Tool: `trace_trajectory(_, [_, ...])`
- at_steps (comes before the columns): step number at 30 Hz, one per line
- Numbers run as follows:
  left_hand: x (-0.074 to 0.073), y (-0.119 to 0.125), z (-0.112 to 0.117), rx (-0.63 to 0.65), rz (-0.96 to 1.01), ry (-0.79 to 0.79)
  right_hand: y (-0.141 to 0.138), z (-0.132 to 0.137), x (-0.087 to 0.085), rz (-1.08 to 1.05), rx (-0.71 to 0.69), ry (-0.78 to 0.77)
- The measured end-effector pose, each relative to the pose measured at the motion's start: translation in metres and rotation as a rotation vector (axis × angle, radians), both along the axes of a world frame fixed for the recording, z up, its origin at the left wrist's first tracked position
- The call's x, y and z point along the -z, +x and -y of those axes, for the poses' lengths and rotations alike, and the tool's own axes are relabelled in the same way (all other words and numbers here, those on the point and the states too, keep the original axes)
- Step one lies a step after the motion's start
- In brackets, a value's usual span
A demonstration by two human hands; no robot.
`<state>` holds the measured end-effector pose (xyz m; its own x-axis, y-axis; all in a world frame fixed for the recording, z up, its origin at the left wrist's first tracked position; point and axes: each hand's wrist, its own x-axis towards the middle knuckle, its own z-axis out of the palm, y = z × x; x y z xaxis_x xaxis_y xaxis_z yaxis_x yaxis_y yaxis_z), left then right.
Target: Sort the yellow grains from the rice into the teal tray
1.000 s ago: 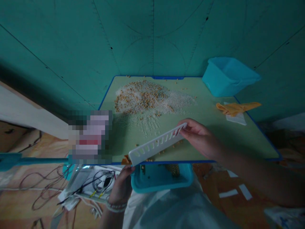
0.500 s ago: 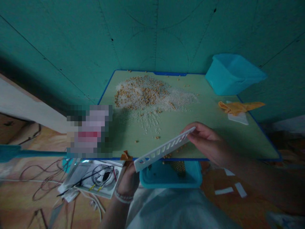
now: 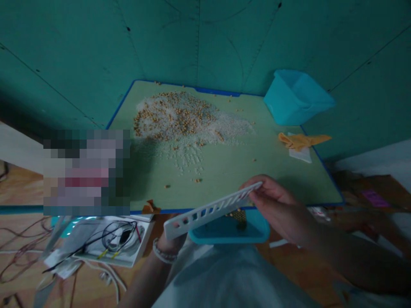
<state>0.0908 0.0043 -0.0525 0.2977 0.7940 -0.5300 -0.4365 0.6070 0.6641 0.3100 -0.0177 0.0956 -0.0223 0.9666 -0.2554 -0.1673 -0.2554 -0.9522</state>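
Note:
My right hand (image 3: 279,209) pinches the far end of a white slotted plastic strip (image 3: 210,210), which slants down to the left over the near edge of a green board (image 3: 272,171) with a blue rim. My left hand (image 3: 170,244), a bead bracelet on its wrist, is mostly hidden behind the strip's lower end, just left of a teal tub (image 3: 229,229) held below the board's edge. Yellow beans lie in the tub. A heap of white rice mixed with yellow beans (image 3: 183,119) covers the far part of the board.
A second teal tub (image 3: 297,102) stands on the board's far right corner, with an orange cloth on white paper (image 3: 302,141) near it. Left of me are cables and an open box (image 3: 109,239) on a wooden floor. A teal wall rises behind the board.
The strip and my right hand have moved from the board's surface towards me, past its near edge and over the tub. More beans now lie in the tub. The view shifted.

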Motion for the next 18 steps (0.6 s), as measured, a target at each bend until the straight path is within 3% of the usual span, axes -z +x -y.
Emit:
trace_trajectory(4, [-0.007, 0.013, -0.002, 0.033, 0.081, 0.005, 0.011, -0.004, -0.013, 0.048, 0.136, 0.051])
trace_trajectory(9, [-0.027, 0.026, -0.009, 0.000, 0.048, -0.070, 0.067, -0.048, -0.028, 0.152, 0.442, 0.396])
trace_trajectory(11, [-0.029, 0.026, -0.009, 0.001, 0.040, -0.073, 0.097, -0.067, -0.023, 0.121, 0.507, 0.518])
trace_trajectory(14, [-0.025, 0.025, -0.008, -0.010, 0.045, -0.049, 0.131, -0.088, -0.004, 0.085, 0.528, 0.529])
trace_trajectory(18, [-0.021, 0.023, -0.007, -0.010, 0.046, -0.006, 0.148, -0.102, 0.019, 0.109, 0.451, 0.510])
